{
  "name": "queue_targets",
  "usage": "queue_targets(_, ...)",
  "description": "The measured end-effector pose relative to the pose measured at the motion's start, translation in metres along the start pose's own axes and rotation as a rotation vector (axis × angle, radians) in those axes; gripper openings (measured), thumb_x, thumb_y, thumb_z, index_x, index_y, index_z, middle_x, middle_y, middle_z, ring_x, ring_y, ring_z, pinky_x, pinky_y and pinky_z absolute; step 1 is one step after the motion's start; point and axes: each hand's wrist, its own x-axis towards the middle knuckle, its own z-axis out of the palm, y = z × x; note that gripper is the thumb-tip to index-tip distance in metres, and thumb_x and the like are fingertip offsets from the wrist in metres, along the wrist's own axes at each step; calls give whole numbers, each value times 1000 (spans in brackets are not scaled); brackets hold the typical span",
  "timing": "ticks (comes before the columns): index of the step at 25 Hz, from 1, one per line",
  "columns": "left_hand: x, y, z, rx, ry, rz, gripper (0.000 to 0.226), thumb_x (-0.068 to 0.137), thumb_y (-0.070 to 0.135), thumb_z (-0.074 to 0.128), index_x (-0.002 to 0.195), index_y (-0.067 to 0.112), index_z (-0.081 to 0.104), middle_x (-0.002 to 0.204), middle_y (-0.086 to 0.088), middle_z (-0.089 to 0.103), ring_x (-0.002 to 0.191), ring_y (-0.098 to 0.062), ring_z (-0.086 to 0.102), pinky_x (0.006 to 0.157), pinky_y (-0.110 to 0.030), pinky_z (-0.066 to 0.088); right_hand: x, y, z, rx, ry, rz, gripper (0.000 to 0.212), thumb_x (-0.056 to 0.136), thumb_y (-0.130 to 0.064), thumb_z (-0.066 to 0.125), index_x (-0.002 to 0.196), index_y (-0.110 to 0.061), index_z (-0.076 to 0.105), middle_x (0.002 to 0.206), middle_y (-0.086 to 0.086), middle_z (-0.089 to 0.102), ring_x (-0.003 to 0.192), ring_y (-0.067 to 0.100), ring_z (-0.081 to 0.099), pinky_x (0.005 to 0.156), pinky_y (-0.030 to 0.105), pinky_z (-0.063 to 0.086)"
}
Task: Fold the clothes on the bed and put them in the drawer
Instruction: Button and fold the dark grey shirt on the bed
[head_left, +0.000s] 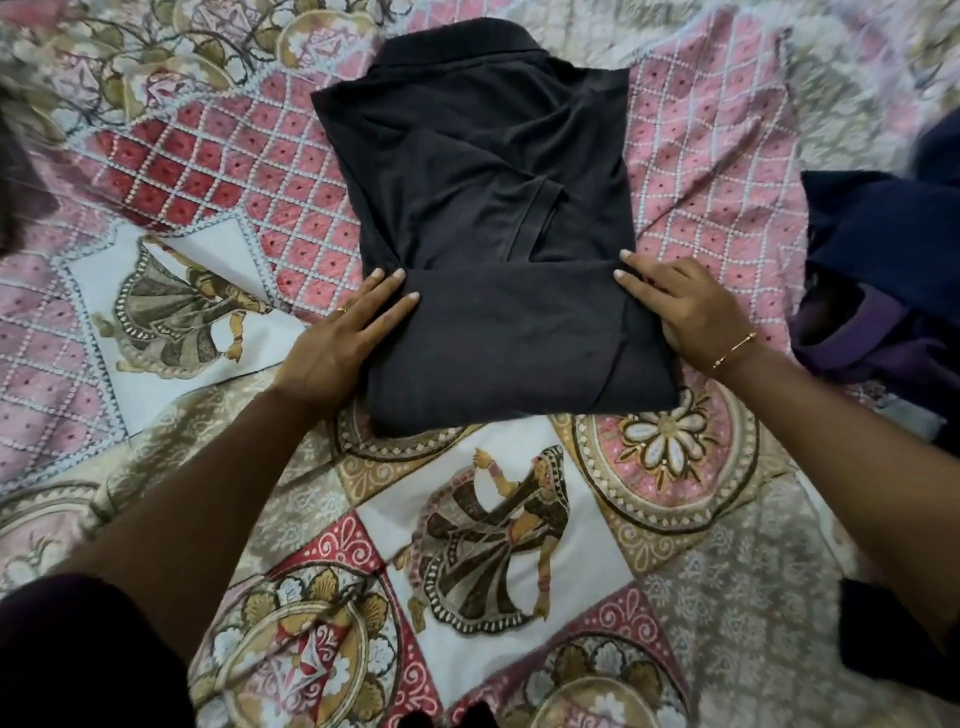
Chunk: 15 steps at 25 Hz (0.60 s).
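Observation:
A black polo shirt (483, 171) lies on the patterned bedspread (197, 171), collar away from me, with a sleeve folded across it. Its lower part is folded up over the body, making a doubled band (514, 343) nearest me. My left hand (337, 338) holds the left end of that band, fingers straight on top and thumb hidden under the cloth. My right hand (680, 306), with a thin gold bracelet on its wrist, holds the right end the same way. No drawer is in view.
A heap of dark navy clothes (883, 234) and a purple garment (862, 338) lies at the right edge of the bed. A dark cloth (21, 176) shows at the far left, and another dark piece (893, 634) at the lower right.

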Motion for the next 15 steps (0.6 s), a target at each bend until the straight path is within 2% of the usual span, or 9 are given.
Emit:
queue_targets(3, 4, -5, -4, -21, -6, 51, 49, 88, 15, 39, 136, 7, 43, 141, -19, 44, 129, -30, 41, 93, -43, 42, 7, 0, 0, 95, -47, 65, 33, 96, -6, 38, 118, -1, 62, 126, 17, 58, 80, 36, 57, 78, 35, 42)
queue_targets(5, 11, -6, -14, -84, 14, -17, 47, 87, 21, 43, 129, 4, 53, 130, -19, 55, 118, -30, 52, 91, -42, 45, 17, -4, -7, 226, -49, 169, 31, 89, -9, 44, 107, 1, 66, 111, 20, 65, 83, 33, 57, 78, 31, 37)
queue_targets(7, 28, -10, -30, -245, 63, -232, 46, 84, 24, 45, 123, 4, 59, 112, -18, 66, 100, -31, 64, 85, -36, 48, 39, -7, -19, 383, -23, 340, 37, 82, -17, 43, 95, 8, 67, 92, 24, 66, 81, 31, 57, 70, 30, 33)
queue_targets(8, 41, -14, -39, -401, 72, -391, 42, 85, 21, 45, 120, 5, 60, 106, -14, 67, 96, -26, 64, 83, -33, 47, 53, -6, -22, 482, 14, 469, 44, 77, -23, 42, 92, 11, 65, 86, 22, 65, 77, 26, 56, 65, 29, 32)
queue_targets(10, 71, -27, -53, -796, 65, -688, 28, 93, 7, 46, 118, 3, 58, 102, -7, 61, 85, -12, 63, 81, -29, 49, 90, 0, -25, 728, 73, 760, 62, 71, -37, 41, 97, 16, 62, 83, 8, 62, 71, 7, 50, 60, 24, 34)
queue_targets(11, 84, -35, -57, -896, 39, -788, 26, 95, 2, 46, 118, 0, 56, 99, -7, 60, 74, -4, 62, 74, -24, 51, 106, 6, -22, 790, 27, 876, 63, 72, -37, 46, 103, 18, 59, 81, 0, 62, 69, -1, 49, 59, 19, 36)
queue_targets(12, 97, -44, -58, -926, -12, -879, 23, 96, 5, 47, 116, 0, 56, 95, -8, 61, 65, -2, 61, 65, -22, 52, 122, 13, -16, 801, -53, 981, 58, 79, -31, 52, 109, 18, 57, 83, -2, 65, 74, 0, 55, 61, 18, 38)
queue_targets(13, 109, -52, -56, -939, -67, -968, 20, 97, 14, 49, 113, 5, 57, 97, -10, 63, 63, -6, 62, 58, -25, 53, 137, 20, -10, 736, -144, 1060, 50, 87, -26, 55, 112, 17, 56, 91, 4, 66, 87, 9, 59, 66, 21, 41)
queue_targets(15, 128, -59, -50, -920, -100, -1155, 28, 95, 28, 52, 114, 9, 56, 112, -15, 63, 72, -19, 61, 56, -30, 53, 158, 30, 1, 527, -277, 1084, 51, 94, -35, 49, 107, 13, 59, 105, 23, 62, 104, 28, 57, 78, 31, 40)
